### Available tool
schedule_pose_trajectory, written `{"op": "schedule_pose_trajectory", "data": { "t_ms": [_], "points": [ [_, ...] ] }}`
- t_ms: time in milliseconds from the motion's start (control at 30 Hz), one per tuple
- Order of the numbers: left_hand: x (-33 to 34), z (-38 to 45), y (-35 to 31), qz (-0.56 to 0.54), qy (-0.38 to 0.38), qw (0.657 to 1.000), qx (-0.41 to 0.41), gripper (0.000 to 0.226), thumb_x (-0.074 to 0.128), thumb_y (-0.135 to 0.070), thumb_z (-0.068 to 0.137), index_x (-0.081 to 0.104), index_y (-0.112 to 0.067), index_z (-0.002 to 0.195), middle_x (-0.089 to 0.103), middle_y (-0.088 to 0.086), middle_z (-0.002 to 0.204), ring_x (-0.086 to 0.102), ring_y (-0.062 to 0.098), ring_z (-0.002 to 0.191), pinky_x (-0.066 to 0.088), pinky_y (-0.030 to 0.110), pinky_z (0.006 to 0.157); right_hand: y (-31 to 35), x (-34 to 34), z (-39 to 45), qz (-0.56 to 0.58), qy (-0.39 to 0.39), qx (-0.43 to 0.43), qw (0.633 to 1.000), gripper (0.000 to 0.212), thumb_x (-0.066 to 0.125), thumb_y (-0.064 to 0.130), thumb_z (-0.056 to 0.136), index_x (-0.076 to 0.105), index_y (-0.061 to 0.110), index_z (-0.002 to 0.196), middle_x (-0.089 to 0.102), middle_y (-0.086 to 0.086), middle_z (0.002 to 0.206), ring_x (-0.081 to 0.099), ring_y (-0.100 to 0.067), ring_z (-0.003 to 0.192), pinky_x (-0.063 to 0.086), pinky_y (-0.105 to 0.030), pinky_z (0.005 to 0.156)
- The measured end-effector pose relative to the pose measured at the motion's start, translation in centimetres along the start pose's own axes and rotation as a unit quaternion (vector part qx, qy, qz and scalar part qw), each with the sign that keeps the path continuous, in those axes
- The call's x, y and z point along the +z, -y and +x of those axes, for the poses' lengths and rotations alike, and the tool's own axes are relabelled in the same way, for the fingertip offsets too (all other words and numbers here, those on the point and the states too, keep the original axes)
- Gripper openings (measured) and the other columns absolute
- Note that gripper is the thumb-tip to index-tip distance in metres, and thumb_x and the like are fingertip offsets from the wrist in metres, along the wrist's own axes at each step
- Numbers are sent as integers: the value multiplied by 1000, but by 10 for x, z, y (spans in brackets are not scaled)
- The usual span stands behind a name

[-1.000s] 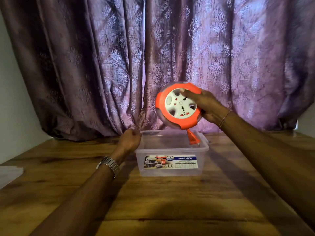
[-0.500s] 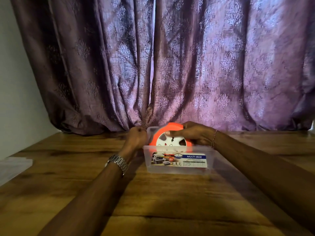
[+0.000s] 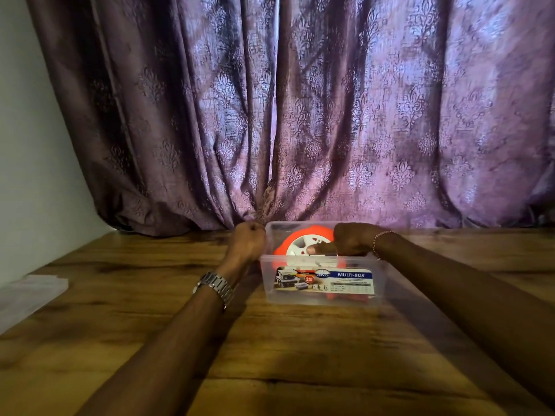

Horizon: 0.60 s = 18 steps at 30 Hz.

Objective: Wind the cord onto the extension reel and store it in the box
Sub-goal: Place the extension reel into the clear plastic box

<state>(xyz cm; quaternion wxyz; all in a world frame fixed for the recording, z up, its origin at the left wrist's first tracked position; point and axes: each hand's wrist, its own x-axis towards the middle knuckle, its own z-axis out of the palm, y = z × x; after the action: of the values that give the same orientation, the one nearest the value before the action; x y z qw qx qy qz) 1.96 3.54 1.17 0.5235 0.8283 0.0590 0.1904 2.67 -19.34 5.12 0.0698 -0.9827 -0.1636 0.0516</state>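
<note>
Orange extension reel (image 3: 292,246): lowered since a second ago from mid-air into the clear plastic box (image 3: 322,291), centre frame; storing nearly complete. Right hand (image 3: 350,238): closed on the reel's top. Left hand (image 3: 247,241): fisted against the box's left rim.

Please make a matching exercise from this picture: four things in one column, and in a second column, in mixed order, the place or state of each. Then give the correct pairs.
Things:
1. reel
2. left hand
3. right hand
4. watch

Places or states:
A. on the left wrist
B. inside the clear box
C. fist at the box's left wall
D. on the reel, thumb on its white face

Pairs: 1-B, 2-C, 3-D, 4-A
</note>
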Motion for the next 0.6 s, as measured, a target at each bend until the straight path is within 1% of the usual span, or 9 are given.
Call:
{"op": "schedule_pose_trajectory", "data": {
  "t_ms": [100, 167, 233, 267, 333, 367, 433, 500, 600],
  "points": [
    [-5, -2, 1, -10, 28, 1000, 5, 33, 44, -10, 106, 74, 6, 107, 72, 22, 98, 57, 24, 83, 43, 36, 74, 9, -4, -1, -79, -36, 26, 996, 75, 46, 84, 72, 63, 13, 87, 67, -3, 86, 62, -19, 76, 49, -33, 76],
    [-15, -5, 2, 0, 61, 998, 19, 32, 45, -11, 106, 73, 2, 110, 68, 14, 91, 59, 19, 77, 43, 32, 68, 24, -10, -5, -152, -121, 39, 980, 66, 55, 81, 68, 59, 17, 86, 62, 2, 76, 59, -18, 73, 48, -33, 73],
    [-34, -9, 5, 20, 68, 997, 34, 30, 46, -10, 107, 72, -10, 120, 71, 11, 87, 62, 10, 60, 46, 22, 54, 44, -17, -3, -189, -215, 8, 958, 60, 63, 71, 72, 57, 17, 96, 63, 0, 86, 58, -22, 78, 44, -33, 70],
    [-43, -10, 6, 37, 62, 997, 41, 30, 46, -10, 107, 69, -12, 126, 74, 16, 93, 67, 11, 63, 50, 23, 55, 55, -19, -1, -177, -255, -21, 950, 57, 65, 64, 75, 56, 16, 103, 65, -4, 95, 59, -25, 83, 42, -34, 68],
    [-66, -13, 14, 75, 36, 995, 52, 31, 50, -10, 106, 66, -5, 133, 73, 32, 118, 74, 39, 98, 60, 42, 80, 84, -22, 7, -115, -309, -86, 940, 54, 63, 55, 80, 51, 13, 111, 63, -13, 110, 60, -33, 98, 42, -37, 70],
    [-79, -14, 20, 92, 19, 994, 51, 32, 54, -11, 105, 65, -3, 134, 70, 35, 125, 69, 48, 112, 58, 50, 92, 101, -22, 12, -80, -314, -115, 939, 53, 63, 54, 81, 50, 13, 112, 61, -15, 113, 59, -35, 103, 42, -37, 71],
    [-108, -18, 28, 142, -9, 989, 49, 38, 59, -15, 102, 63, -5, 138, 70, 28, 131, 66, 47, 122, 54, 49, 102, 135, -19, 24, -16, -289, -172, 942, 52, 65, 55, 79, 52, 13, 109, 62, -16, 112, 58, -35, 104, 48, -37, 77],
    [-144, -25, 37, 191, -41, 979, 48, 40, 62, -19, 100, 62, -9, 138, 73, 22, 128, 67, 40, 121, 53, 40, 99, 174, -11, 36, 41, -250, -225, 941, 51, 67, 56, 79, 55, 14, 105, 65, -13, 107, 59, -32, 100, 48, -35, 78],
    [-198, -34, 57, 246, -76, 966, 11, 40, 62, -25, 101, 60, -8, 138, 73, 25, 122, 67, 42, 116, 51, 41, 93, 233, 8, 52, 99, -204, -274, 935, 46, 67, 50, 82, 60, 12, 108, 66, -10, 108, 60, -27, 99, 45, -30, 77]
  ]
}}
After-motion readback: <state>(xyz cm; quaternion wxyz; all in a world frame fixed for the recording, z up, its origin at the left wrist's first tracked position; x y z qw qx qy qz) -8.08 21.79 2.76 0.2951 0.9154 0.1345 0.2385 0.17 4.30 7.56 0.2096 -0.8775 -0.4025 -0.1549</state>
